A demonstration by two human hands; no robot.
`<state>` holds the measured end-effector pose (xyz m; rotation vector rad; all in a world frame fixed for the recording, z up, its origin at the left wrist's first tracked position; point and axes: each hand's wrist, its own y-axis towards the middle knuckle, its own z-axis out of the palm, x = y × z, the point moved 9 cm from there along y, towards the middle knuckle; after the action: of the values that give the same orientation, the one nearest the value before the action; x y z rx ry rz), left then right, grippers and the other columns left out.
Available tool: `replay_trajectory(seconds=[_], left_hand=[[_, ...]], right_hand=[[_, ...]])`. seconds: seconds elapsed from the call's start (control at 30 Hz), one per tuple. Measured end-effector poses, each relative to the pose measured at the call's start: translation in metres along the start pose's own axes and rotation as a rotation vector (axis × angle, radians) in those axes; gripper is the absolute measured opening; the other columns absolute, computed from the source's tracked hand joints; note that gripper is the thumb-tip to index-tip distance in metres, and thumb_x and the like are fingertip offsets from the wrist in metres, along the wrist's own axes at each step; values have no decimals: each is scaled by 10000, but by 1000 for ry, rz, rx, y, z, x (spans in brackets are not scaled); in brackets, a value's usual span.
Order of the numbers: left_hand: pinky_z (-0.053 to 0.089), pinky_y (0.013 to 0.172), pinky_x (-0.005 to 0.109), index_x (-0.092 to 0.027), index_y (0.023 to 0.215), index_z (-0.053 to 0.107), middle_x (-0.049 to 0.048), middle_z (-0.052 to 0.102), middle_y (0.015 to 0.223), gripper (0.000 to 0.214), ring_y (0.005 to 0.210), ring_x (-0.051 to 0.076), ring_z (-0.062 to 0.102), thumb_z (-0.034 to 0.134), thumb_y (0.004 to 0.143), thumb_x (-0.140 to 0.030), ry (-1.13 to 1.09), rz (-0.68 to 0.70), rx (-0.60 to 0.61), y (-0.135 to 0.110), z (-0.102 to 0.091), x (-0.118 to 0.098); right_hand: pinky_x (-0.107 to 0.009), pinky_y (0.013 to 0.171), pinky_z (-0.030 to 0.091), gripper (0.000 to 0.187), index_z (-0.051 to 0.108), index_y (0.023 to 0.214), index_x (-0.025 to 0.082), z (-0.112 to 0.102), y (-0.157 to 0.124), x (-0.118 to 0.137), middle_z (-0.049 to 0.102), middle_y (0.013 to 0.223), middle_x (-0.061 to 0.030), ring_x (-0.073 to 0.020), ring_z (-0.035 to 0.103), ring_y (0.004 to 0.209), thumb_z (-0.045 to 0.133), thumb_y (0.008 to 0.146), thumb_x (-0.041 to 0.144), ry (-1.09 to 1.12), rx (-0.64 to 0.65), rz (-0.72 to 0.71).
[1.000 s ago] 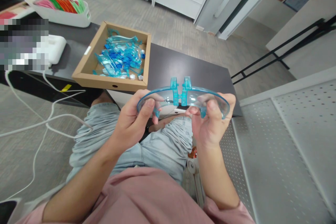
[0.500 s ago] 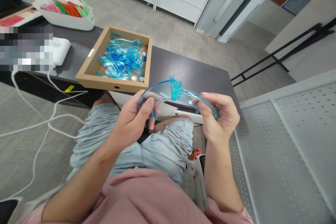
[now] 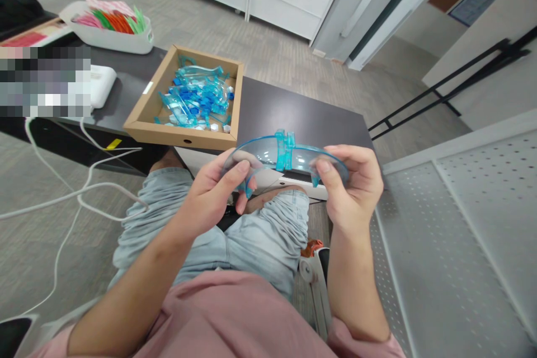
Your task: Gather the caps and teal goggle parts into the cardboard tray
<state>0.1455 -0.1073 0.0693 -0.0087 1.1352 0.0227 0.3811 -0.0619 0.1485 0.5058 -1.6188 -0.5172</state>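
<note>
I hold a clear blue plastic glasses front (image 3: 285,155) over my lap, one end in each hand. My left hand (image 3: 218,193) pinches its left end between thumb and fingers. My right hand (image 3: 350,184) grips the right end, thumb on the near side. Two small blue tabs stick up at the middle of the piece. Beyond it, a brown cardboard box (image 3: 145,117) on the dark table (image 3: 293,114) holds several more clear blue plastic parts (image 3: 195,98) and a few small white pieces.
A white tub (image 3: 109,39) of pink, orange and green pieces stands at the table's far left. A white device (image 3: 100,84) lies beside a blurred patch. White cables (image 3: 84,190) trail over the floor at left. A perforated white panel (image 3: 453,235) is at right.
The blue piece was tilted with its right end down half a second ago and now lies nearly level. My right thumb has come round to its near side. The view shifted slightly.
</note>
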Motion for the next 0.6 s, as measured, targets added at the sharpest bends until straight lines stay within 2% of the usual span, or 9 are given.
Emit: replay_trajectory(seconds=[0.17, 0.3, 0.37, 0.6], left_hand=[[410, 414, 253, -254, 1034, 801, -14, 756, 782, 374, 477, 97, 553, 874, 1006, -620, 29, 34, -18, -1, -1, -2], [399, 420, 258, -252, 1024, 810, -10, 751, 778, 368, 482, 97, 543, 865, 1015, -616, 50, 47, -10, -1, 1, -3], [395, 421, 259, -252, 1025, 811, -8, 752, 783, 373, 484, 96, 543, 864, 1015, -621, 53, 44, -9, -1, 1, -3], [371, 414, 259, -254, 1039, 814, -7, 749, 787, 363, 475, 87, 531, 856, 1024, -614, 86, 67, -25, -2, 0, -4]], right_hand=[[-330, 766, 720, 180, 870, 1164, 350, -5, 2, 8, 823, 996, 19, -174, 797, 837, 961, 1012, 320, -10, -44, -23], [-299, 620, 652, 170, 869, 1186, 393, -9, 3, 5, 771, 946, 27, -172, 773, 788, 938, 1043, 334, 26, -62, -9], [-309, 596, 643, 171, 865, 1189, 409, -9, 3, 4, 759, 930, 27, -185, 775, 788, 934, 1047, 343, 37, -58, 5], [-317, 770, 717, 197, 872, 1232, 401, -1, -3, 7, 809, 1012, 39, -150, 791, 813, 914, 1061, 312, 0, 2, 16]])
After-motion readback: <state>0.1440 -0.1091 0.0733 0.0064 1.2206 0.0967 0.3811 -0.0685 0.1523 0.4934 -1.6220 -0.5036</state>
